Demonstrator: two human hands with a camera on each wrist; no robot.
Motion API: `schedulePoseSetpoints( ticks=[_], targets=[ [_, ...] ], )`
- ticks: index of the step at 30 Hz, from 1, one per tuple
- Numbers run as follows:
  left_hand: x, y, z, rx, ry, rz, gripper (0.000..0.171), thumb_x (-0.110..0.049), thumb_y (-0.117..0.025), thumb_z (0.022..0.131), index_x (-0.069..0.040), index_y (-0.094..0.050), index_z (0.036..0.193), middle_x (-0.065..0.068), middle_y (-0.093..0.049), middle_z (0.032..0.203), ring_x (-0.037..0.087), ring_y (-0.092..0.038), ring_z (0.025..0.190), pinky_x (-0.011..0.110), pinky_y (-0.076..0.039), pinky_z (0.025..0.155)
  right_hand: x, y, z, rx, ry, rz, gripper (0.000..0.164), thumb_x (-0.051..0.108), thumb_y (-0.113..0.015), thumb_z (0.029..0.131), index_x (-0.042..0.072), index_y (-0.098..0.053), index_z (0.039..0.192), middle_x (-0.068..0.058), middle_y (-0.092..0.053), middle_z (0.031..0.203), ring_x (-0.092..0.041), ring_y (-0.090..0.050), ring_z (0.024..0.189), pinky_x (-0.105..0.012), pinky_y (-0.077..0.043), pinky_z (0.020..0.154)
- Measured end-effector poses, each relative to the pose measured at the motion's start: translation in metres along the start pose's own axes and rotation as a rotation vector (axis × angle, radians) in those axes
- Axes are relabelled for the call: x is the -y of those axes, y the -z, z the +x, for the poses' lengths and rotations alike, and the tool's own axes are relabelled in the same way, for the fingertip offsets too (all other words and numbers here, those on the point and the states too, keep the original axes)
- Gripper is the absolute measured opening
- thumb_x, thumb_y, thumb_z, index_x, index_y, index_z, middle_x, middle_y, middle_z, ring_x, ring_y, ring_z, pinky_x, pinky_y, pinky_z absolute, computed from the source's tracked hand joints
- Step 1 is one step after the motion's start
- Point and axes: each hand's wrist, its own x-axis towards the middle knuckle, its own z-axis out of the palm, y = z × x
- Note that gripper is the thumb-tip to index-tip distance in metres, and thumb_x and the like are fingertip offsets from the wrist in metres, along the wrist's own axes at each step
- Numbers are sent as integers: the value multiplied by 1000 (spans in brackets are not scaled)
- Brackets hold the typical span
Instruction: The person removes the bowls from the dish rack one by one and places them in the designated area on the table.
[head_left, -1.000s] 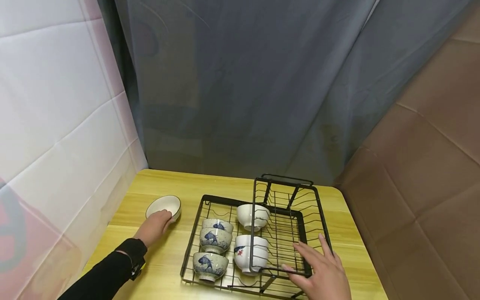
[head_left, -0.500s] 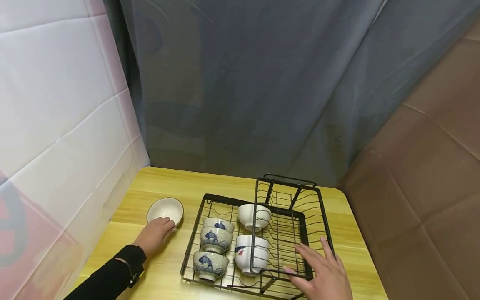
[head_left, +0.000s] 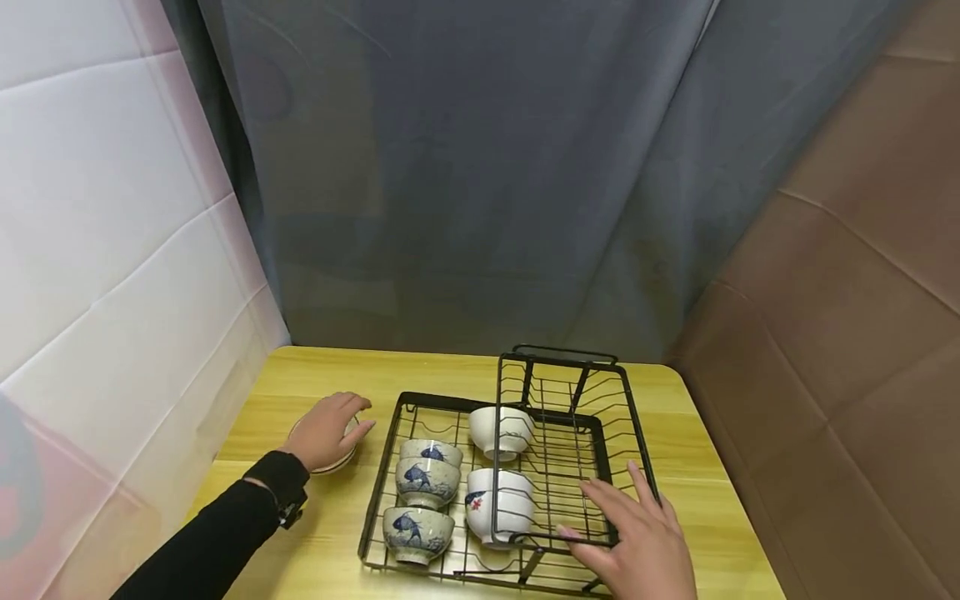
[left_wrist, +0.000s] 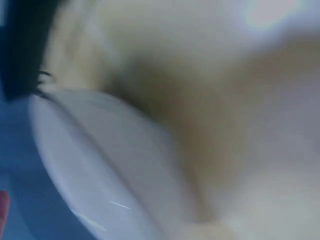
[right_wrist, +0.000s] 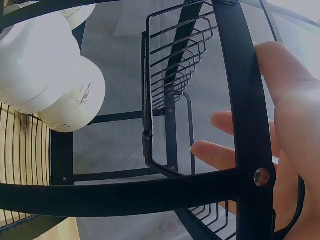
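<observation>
My left hand (head_left: 326,433) lies over a small white bowl (head_left: 335,467) with a dark rim on the table's left side, thumb and forefinger spread apart; the palm hides most of the bowl. The left wrist view is blurred and shows the white bowl (left_wrist: 125,155) tilted and large. At the right, my right hand (head_left: 637,546) rests at the black wire dish rack's (head_left: 378,483) raised upper tier (head_left: 637,425), fingers extended. In the right wrist view its thumb touches the black frame (right_wrist: 245,100), with the fingers (right_wrist: 215,155) on the frame's other side.
Blue fish-patterned bowls stand in the rack's left part: one in front (head_left: 417,535), stacked ones (head_left: 427,477) behind. White bowls with a red flower (head_left: 480,512) and another white bowl (head_left: 482,429) stand beside them. A grey curtain (head_left: 450,208) hangs behind the wooden table (head_left: 322,367).
My left hand has moved from the bowl's near rim, which it held one second ago, forward over its top, covering it. The right hand stays at the rack; the head view has shifted slightly.
</observation>
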Motion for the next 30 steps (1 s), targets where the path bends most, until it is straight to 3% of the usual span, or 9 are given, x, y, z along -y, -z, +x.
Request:
schedulePoseSetpoints(
  ticks=[6,12,15,18,22,27,30],
  targets=[
    [-47,6,59,32,-140,-18,39,-35,-62,92,-11,-60,123,5,-59,118,25,-54,112,44,-41,97,1,0,-2,-14,-2,22,69,75,-61,72,26,-66,121,3,-64,122,-34,-32,136,-70,-23,97],
    [-97,-1,108,92,-352,-34,39,-38,-57,95,-15,-58,126,3,-58,119,21,-53,113,40,-39,99,1,0,-3,-21,2,27,69,75,-60,73,26,-66,120,4,-64,121,-33,-32,136,-69,-24,96],
    [-115,-9,127,151,-435,5,40,-42,-50,98,-16,-57,127,2,-57,121,19,-52,114,38,-38,100,1,0,-3,-22,5,37,67,74,-61,73,26,-67,120,5,-64,121,-33,-30,137,-68,-24,97],
    [-123,-17,139,213,-484,57,40,-44,-47,98,-17,-58,126,2,-56,119,18,-51,113,37,-38,99,5,-4,-1,-31,15,50,65,73,-62,73,27,-67,120,6,-64,120,-31,-30,138,-68,-24,98],
    [-128,-28,143,255,-502,111,45,-47,-45,99,-17,-57,129,4,-56,122,20,-50,116,39,-39,98,12,-10,3,-38,38,74,63,71,-63,74,29,-66,120,9,-63,120,-29,-29,138,-68,-23,98],
    [-133,-46,145,221,-514,70,46,-46,-48,97,-13,-61,126,3,-58,122,21,-50,117,39,-39,99,17,-14,7,-37,51,84,63,71,-65,73,31,-65,122,10,-62,122,-26,-27,139,-68,-22,100],
    [-132,-61,147,203,-548,126,41,-45,-52,96,-14,-64,120,-2,-60,119,17,-50,115,32,-38,100,19,-16,8,-43,56,82,63,70,-65,73,30,-65,122,9,-62,122,-26,-28,139,-68,-22,100]
  ],
)
